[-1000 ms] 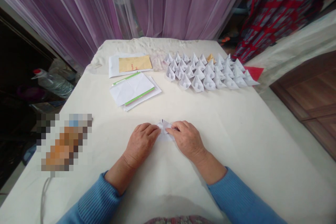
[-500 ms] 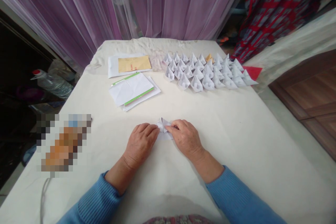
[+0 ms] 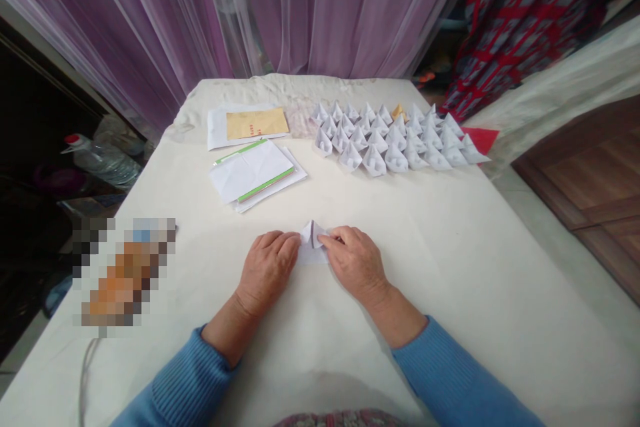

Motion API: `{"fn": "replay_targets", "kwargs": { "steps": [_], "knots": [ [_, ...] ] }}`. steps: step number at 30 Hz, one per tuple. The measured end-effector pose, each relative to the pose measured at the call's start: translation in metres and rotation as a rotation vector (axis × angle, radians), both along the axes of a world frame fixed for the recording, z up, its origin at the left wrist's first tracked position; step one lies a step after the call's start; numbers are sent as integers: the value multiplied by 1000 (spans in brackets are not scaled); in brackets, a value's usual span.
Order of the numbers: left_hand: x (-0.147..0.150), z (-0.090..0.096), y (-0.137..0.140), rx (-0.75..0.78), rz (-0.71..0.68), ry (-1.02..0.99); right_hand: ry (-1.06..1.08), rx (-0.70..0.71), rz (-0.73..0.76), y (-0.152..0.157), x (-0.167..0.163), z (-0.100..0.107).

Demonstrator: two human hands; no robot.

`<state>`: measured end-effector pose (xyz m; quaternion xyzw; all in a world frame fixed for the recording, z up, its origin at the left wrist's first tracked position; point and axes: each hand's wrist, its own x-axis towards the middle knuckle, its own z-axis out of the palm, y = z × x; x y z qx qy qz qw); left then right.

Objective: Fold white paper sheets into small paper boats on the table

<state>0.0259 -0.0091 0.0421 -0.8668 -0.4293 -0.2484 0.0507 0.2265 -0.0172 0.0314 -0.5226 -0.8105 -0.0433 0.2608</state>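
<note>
A small piece of folded white paper (image 3: 313, 255) lies on the table between my hands, its peaked upper part standing up with a dark slit down the middle. My left hand (image 3: 267, 265) grips its left side, fingers bent and pressed together. On the right side, my right hand (image 3: 357, 261) pinches it between thumb and curled fingers. Both hands rest low on the white tablecloth (image 3: 310, 327). My fingers hide the paper's side edges.
Rows of folded white paper boats (image 3: 397, 159), one yellow boat (image 3: 399, 112) among them, stand at the back right beside red paper (image 3: 483, 140). White sheets with green strips (image 3: 255, 170) and a yellow envelope (image 3: 257, 123) lie back left. A pixelated object (image 3: 127, 273) with a cable lies left.
The paper's peak has risen slightly and its dark slit shows longer. Both hands keep nearly the same place, my left fingers shifting slightly left.
</note>
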Motion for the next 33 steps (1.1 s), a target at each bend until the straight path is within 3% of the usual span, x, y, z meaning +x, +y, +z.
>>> {"fn": "replay_targets", "kwargs": {
  "steps": [6,33],
  "knots": [
    [4,-4,4,-65,-60,65,-8,16,-7,1,-1,0],
    [6,-7,4,-95,-79,49,-59,-17,34,0,1,2]
  ]
}}
